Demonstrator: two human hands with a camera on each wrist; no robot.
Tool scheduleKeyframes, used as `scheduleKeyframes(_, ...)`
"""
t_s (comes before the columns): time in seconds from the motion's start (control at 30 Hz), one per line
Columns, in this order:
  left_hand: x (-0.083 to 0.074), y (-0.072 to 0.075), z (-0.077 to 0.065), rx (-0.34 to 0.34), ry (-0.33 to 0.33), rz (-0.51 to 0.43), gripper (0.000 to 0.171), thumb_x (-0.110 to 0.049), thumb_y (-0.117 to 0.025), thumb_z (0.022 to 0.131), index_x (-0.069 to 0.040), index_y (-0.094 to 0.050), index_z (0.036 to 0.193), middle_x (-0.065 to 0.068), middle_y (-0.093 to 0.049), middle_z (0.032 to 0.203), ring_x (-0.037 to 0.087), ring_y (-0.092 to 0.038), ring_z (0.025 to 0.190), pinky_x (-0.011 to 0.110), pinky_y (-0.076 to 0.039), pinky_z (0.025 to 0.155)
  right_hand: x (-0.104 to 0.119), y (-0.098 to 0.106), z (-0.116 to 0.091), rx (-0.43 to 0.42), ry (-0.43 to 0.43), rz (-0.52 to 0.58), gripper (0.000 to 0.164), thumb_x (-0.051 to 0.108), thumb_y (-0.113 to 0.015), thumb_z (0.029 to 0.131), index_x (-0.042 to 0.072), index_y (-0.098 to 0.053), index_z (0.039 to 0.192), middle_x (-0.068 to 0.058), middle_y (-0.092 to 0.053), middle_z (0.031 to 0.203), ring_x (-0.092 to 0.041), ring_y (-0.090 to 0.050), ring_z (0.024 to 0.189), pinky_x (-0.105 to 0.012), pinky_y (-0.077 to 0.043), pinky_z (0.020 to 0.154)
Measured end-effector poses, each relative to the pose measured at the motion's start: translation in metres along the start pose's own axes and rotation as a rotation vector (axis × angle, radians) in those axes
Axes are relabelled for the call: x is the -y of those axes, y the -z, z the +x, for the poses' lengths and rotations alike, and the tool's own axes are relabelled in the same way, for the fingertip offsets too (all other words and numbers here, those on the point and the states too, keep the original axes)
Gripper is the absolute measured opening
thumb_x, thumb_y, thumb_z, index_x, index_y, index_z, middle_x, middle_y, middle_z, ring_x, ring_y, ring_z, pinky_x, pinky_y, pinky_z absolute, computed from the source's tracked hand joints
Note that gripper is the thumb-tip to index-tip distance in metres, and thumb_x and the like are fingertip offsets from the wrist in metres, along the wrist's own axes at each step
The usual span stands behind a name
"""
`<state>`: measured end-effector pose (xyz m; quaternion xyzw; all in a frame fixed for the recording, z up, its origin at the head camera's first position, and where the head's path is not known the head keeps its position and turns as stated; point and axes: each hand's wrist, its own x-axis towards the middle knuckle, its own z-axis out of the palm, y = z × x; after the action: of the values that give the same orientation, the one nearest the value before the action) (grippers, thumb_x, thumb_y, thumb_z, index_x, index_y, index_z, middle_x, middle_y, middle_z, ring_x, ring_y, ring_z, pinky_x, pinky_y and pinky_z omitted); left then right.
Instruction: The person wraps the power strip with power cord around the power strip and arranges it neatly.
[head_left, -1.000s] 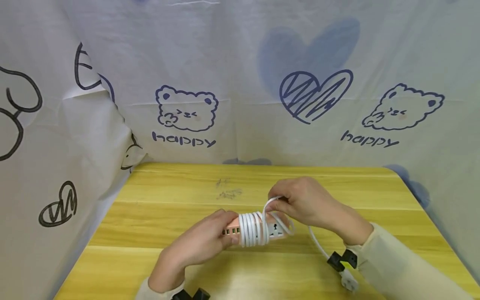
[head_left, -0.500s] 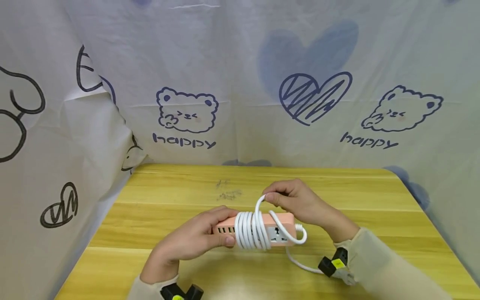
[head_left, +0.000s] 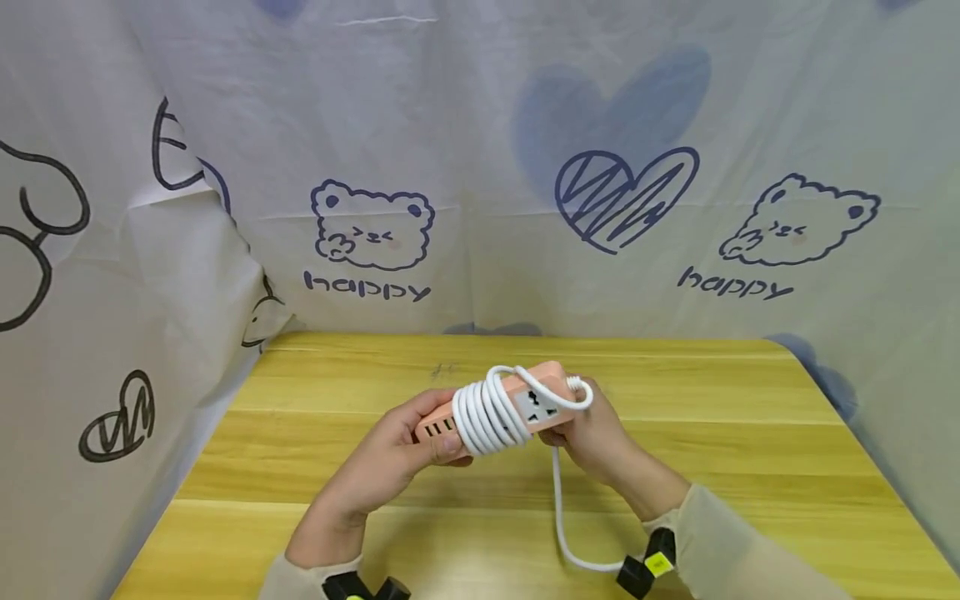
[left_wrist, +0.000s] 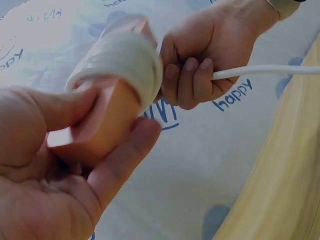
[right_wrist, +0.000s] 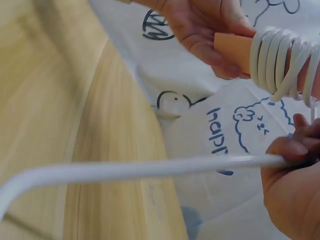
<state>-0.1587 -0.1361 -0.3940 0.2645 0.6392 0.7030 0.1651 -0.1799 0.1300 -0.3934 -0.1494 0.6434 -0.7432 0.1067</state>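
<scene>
Head view: we see the left hand (head_left: pixel 378 458) with its grip narrowed on the slotted end of a peach power strip (head_left: pixel 546 377), thumb in front. The power strip tilts above the bench (head_left: pixel 427 542), its socket end higher. White cable (head_left: pixel 487 419) encircles its middle in several turns. From the left wrist view we find the right hand (head_left: pixel 597 442) with fingers curled round the cable's free length. Beyond the bench hangs a cloth (head_left: pixel 480 125) printed with bears and hearts.

The power strip (left_wrist: pixel 114 112) and cable coils (left_wrist: pixel 119 61) blur in the left-wrist view.
</scene>
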Motion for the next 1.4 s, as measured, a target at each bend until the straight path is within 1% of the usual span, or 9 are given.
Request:
scheduleKeyframes(0.17, -0.003, -0.004, 0.003, -0.131, 0.055, -0.043, 0.050, -0.006, -0.060, 0.106, 0.005, -0.045, 0.153, 0.017, -0.063, 0.129, 0.019, -0.072, 0.108, 0.043, -0.063, 0.093, -0.001, 0.004, -0.003, 0.040, -0.056, 0.099, 0.033, 0.019, -0.041, 0.115, 0.019, -0.066, 0.093, 0.003, -0.043, 0.072, -0.007, -0.035, 0.058, -0.021, -0.032, 0.055)
scheduleKeyframes(0.43, -0.008, -0.011, 0.006, -0.307, 0.131, -0.079, 0.046, 0.000, -0.055, 0.107, 0.007, -0.045, 0.152, 0.023, -0.062, 0.129, 0.019, -0.072, 0.103, 0.042, -0.063, 0.093, -0.001, 0.006, -0.008, 0.107, -0.060, -0.041, 0.016, 0.011, -0.050, 0.111, -0.001, -0.057, 0.119, 0.000, -0.054, 0.080, -0.008, -0.046, 0.062, -0.022, -0.046, 0.057)
scheduleKeyframes(0.67, -0.009, -0.002, 0.007, -0.473, 0.115, -0.008, 0.042, 0.000, -0.057, 0.107, 0.004, -0.050, 0.148, 0.021, -0.063, 0.127, 0.017, -0.073, 0.102, 0.038, -0.063, 0.092, -0.010, 0.017, -0.020, 0.153, -0.192, 0.035, 0.014, 0.016, -0.053, 0.111, 0.006, -0.060, 0.120, 0.003, -0.056, 0.076, -0.006, -0.047, 0.057, -0.020, -0.045, 0.052)
scheduleKeyframes(0.77, -0.006, -0.001, 0.009, -0.525, 0.135, 0.065, 0.043, 0.000, -0.059, 0.106, 0.002, -0.050, 0.148, 0.024, -0.060, 0.134, 0.020, -0.072, 0.107, 0.036, -0.063, 0.092, -0.006, 0.020, -0.025, 0.198, -0.229, -0.122, 0.019, 0.015, -0.054, 0.111, 0.005, -0.058, 0.126, 0.002, -0.053, 0.072, -0.006, -0.041, 0.052, -0.020, -0.037, 0.046)
scheduleKeyframes(0.9, -0.003, 0.000, 0.010, -0.618, 0.153, 0.192, 0.044, -0.003, -0.062, 0.105, -0.001, -0.052, 0.148, 0.021, -0.059, 0.135, 0.027, -0.070, 0.111, 0.034, -0.063, 0.090, 0.008, 0.021, -0.034, 0.294, -0.228, -0.503, 0.026, 0.022, -0.056, 0.111, 0.011, -0.059, 0.134, 0.002, -0.050, 0.067, -0.009, -0.038, 0.050, -0.023, -0.032, 0.043)
scheduleKeyframes(1.03, -0.004, 0.001, 0.009, -0.671, 0.203, 0.399, 0.045, -0.011, -0.066, 0.104, -0.006, -0.054, 0.148, 0.017, -0.059, 0.129, 0.029, -0.069, 0.105, 0.032, -0.064, 0.085, 0.023, 0.018, -0.042, 0.315, -0.107, -0.837, 0.025, 0.026, -0.057, 0.110, 0.016, -0.065, 0.132, 0.008, -0.047, 0.063, -0.005, -0.036, 0.048, -0.024, -0.033, 0.044)
scheduleKeyframes(1.2, -0.010, -0.001, 0.004, -0.633, 0.280, 0.745, 0.049, -0.022, -0.069, 0.103, -0.010, -0.055, 0.149, 0.013, -0.059, 0.117, 0.025, -0.059, 0.089, 0.032, -0.050, 0.068, 0.046, 0.013, -0.043, 0.298, 0.228, -1.165, 0.009, 0.018, -0.065, 0.106, 0.015, -0.072, 0.110, 0.016, -0.049, 0.067, 0.001, -0.041, 0.055, -0.021, -0.041, 0.053)
scheduleKeyframes(1.3, -0.012, -0.004, 0.001, -0.560, 0.310, 0.867, 0.049, -0.022, -0.071, 0.102, -0.011, -0.057, 0.148, 0.011, -0.059, 0.110, 0.024, -0.055, 0.083, 0.033, -0.046, 0.066, 0.060, 0.009, -0.040, 0.291, 0.453, -1.305, 0.004, 0.016, -0.069, 0.102, 0.015, -0.073, 0.099, 0.015, -0.055, 0.072, 0.002, -0.045, 0.061, -0.023, -0.046, 0.058)
scheduleKeyframes(1.4, -0.014, -0.009, -0.001, -0.437, 0.324, 0.917, 0.048, -0.022, -0.074, 0.100, -0.012, -0.060, 0.145, 0.008, -0.059, 0.103, 0.021, -0.054, 0.079, 0.032, -0.046, 0.064, 0.071, 0.007, -0.035, 0.313, 0.593, -1.353, 0.006, 0.017, -0.071, 0.101, 0.014, -0.074, 0.097, 0.012, -0.064, 0.078, 0.001, -0.050, 0.065, -0.024, -0.052, 0.060)
